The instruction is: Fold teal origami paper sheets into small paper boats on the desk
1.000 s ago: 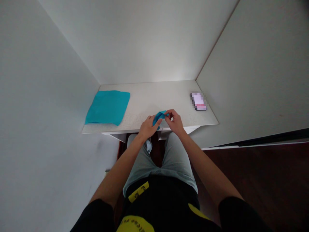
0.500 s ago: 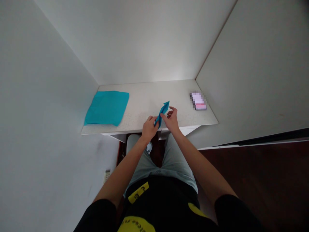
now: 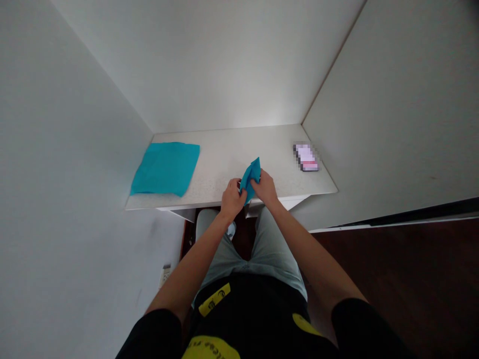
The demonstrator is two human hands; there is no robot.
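Observation:
A small folded piece of blue paper [image 3: 251, 174] stands up between my two hands near the front edge of the white desk [image 3: 228, 154]. My left hand [image 3: 231, 198] pinches its lower left side. My right hand [image 3: 265, 185] grips its right side with the fingers closed on it. The paper's point sticks up above my fingers.
A flat stack of blue paper sheets [image 3: 166, 167] lies at the desk's left end. A phone [image 3: 306, 157] lies at the right end near the side wall. White walls close the desk in on three sides. My knees are under the front edge.
The folded paper has been turned from lying across my fingers to standing upright, and my right hand has closed on its side again after briefly opening.

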